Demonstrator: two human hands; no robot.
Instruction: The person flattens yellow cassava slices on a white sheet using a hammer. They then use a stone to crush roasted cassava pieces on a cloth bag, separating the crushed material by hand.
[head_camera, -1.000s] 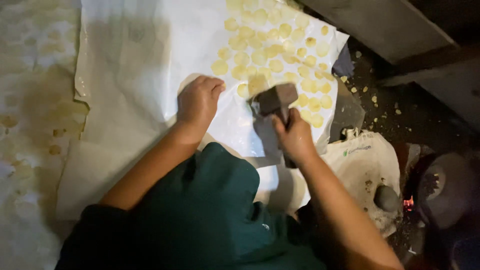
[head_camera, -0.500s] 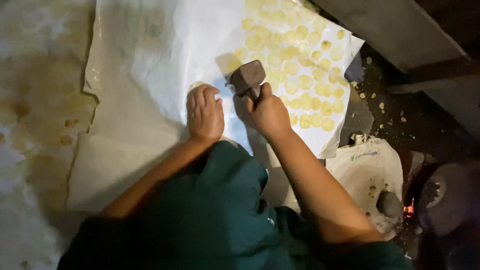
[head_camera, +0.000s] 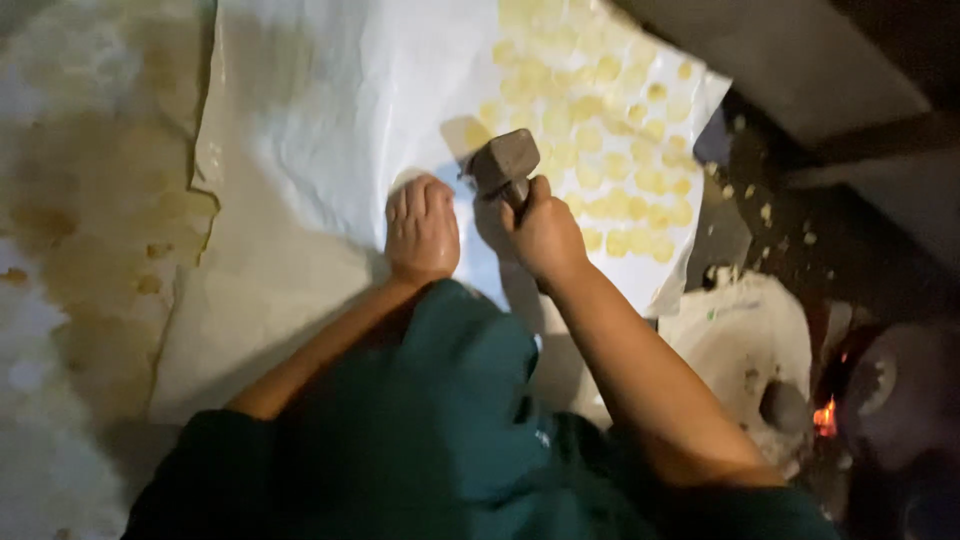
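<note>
Mallet: a grey, blocky stone-like mallet head on a short handle was raised just above the white sheet, its head tilted up and to the left, at the near edge of the yellow discs.
Right hand: the right hand was closed in a fist around the mallet's handle, fingers curled tight together, thumb side up toward the head; the handle itself was mostly hidden inside the grip.
Left hand: the left hand lay palm down on the sheet just left of the mallet, fingers extended forward and held close together, pressing flat on the plastic; whether anything lay beneath the palm could not be told.
Sheet: a large white, crinkled plastic sheet covered the ground under both hands, with the mallet's shadow falling on it beside the left hand.
Discs: many small, flattened pale-yellow round pieces lay packed close on the far right part of the sheet, right of and beyond the mallet.
Ground at left: a pale surface with yellowish-brown stains ran beside the sheet.
Clothing: a dark green garment filled the lower middle, between the forearms.
Right side: a whitish, soiled sack lay near the right elbow, and a small orange ember glow showed just beyond it in the dark.
</note>
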